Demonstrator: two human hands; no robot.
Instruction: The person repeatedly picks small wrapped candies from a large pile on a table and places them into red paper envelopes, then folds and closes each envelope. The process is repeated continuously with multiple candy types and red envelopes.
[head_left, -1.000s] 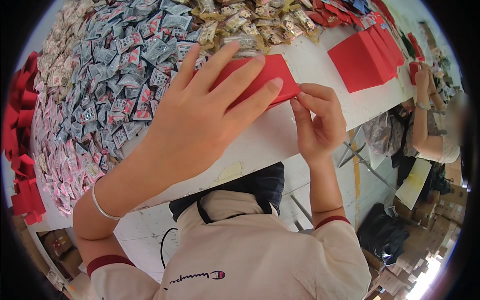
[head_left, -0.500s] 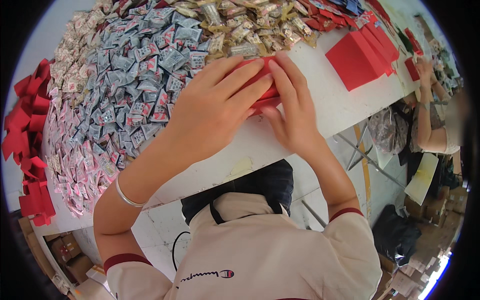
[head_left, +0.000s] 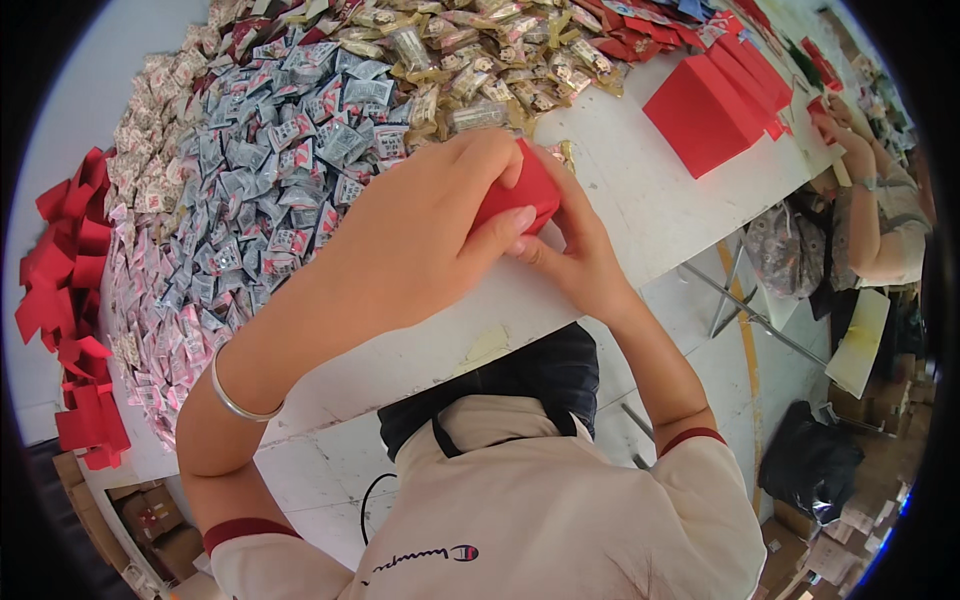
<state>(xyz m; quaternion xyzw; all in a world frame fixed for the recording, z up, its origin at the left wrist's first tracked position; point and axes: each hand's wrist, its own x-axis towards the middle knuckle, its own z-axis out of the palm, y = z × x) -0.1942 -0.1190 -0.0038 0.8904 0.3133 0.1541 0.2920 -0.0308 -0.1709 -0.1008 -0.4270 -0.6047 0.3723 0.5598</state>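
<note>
Between my two hands is a small red box (head_left: 530, 188), held a little above the white table (head_left: 640, 225). My left hand (head_left: 440, 215) wraps over its left side, with the thumb on the near face. On the right side, my right hand (head_left: 575, 230) grips the box, its thumb close to the left thumb. Part of the box is hidden behind my fingers. Just left of my hands lies a heap of small grey-blue wrapped packets (head_left: 290, 150). Gold-wrapped packets (head_left: 500, 60) are piled beyond my hands.
Pink packets (head_left: 165, 350) and cream packets (head_left: 160, 130) lie at the left. Red folded boxes (head_left: 75, 270) line the table's left end. Larger red boxes (head_left: 705, 110) stand at the right. A co-worker (head_left: 880, 200) handles something red at the far right. Below is a black bag (head_left: 810, 465).
The red box has turned and tilted, so more of its faces show. My fingers have shifted from lying over its top to gripping its sides. The co-worker's hands have moved.
</note>
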